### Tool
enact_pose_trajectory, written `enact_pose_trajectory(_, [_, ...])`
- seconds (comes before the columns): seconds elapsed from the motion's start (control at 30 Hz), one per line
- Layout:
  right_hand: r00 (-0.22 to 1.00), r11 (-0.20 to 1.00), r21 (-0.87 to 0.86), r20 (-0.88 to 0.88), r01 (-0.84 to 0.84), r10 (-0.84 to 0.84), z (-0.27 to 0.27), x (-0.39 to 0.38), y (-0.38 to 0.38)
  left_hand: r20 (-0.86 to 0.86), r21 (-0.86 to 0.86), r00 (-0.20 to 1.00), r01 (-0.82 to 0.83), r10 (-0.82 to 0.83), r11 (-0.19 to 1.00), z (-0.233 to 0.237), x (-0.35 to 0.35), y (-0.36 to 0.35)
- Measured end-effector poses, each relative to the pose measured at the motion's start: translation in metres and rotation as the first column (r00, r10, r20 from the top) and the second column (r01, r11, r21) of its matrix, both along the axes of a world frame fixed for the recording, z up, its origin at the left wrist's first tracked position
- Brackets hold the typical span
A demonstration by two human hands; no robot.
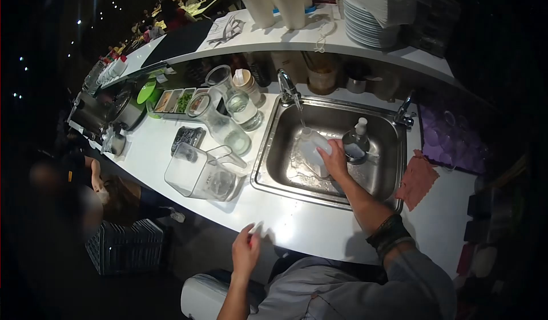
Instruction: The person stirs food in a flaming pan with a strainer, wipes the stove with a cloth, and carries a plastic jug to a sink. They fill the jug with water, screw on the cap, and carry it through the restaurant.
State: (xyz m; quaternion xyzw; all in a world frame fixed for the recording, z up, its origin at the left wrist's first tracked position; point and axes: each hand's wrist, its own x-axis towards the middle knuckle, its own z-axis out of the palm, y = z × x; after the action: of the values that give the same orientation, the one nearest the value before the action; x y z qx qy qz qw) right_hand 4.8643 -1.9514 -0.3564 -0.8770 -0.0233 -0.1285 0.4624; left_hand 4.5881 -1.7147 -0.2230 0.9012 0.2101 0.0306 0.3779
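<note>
While water (300,112) runs onto it in the sink (278,149) right of centre, a cloudy, translucent container (311,150) tilts, clamped by the right hand's (335,158) fingers, the left hand's (246,252) slightly apart.

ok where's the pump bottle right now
In the head view, the pump bottle stands in the right part of the sink, just beside the right hand.

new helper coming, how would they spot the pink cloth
Find the metal sink in the white counter. Just right of its rim, in front of the purple mat, lies a pink cloth. Its pink color sets it apart from the mat.
</note>
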Motion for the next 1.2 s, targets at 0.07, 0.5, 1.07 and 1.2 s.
enact_pose_trajectory(0.07, [0.998, 0.999, -0.035, -0.053, -0.018, 0.016, 0.0, -0.005, 0.004, 0.027, -0.023, 0.996, -0.085, 0.086, 0.996, -0.005, -0.031, 0.019])
enact_pose_trajectory(0.5, [0.964, 0.985, -0.15, -0.237, 0.087, -0.122, 0.02, -0.018, 0.02, 0.169, -0.064, 0.984, 0.071, -0.059, 0.995, 0.007, -0.026, 0.036])
enact_pose_trajectory(1.07, [0.986, 0.969, 0.187, -0.087, 0.158, -0.144, 0.045, -0.105, -0.041, 0.15, 0.033, 0.92, 0.361, -0.361, 0.932, 0.044, 0.073, 0.004])
enact_pose_trajectory(1.2, [0.969, 0.96, 0.172, -0.148, 0.221, -0.197, 0.052, -0.124, -0.058, 0.114, 0.016, 0.895, 0.432, -0.431, 0.902, 0.027, 0.099, -0.014])
